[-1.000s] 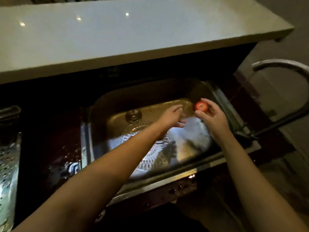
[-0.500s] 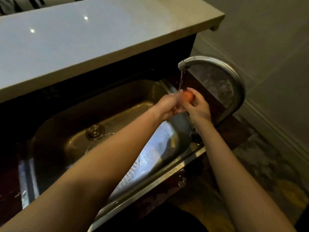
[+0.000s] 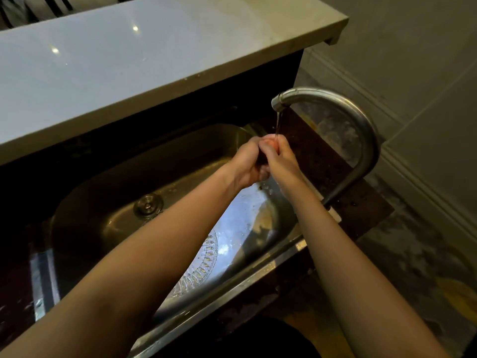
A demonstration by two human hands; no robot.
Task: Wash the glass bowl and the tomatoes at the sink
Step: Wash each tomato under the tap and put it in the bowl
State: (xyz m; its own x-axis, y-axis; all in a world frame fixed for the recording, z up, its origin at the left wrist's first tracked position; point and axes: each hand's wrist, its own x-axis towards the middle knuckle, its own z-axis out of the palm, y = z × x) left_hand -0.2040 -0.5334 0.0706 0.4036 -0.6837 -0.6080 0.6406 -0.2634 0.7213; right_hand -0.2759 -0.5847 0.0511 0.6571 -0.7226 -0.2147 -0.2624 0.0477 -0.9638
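Observation:
A red tomato (image 3: 271,143) is cupped between both hands under the thin stream of water from the curved metal tap (image 3: 335,104). My left hand (image 3: 249,165) wraps it from the left and my right hand (image 3: 280,160) closes on it from the right, so only a sliver of red shows. The patterned glass bowl (image 3: 204,264) lies in the bottom of the steel sink (image 3: 108,192), mostly hidden under my left forearm. No other tomatoes are visible.
A pale stone counter (image 3: 144,60) overhangs the far side of the sink. The drain plug (image 3: 148,204) sits left of centre in the basin. Dark wet worktop (image 3: 343,177) surrounds the tap base, with a tiled wall and floor to the right.
My right hand carried the tomato up from the basin to the running tap. My left hand came in and closed around it too. The view swung right toward the tap.

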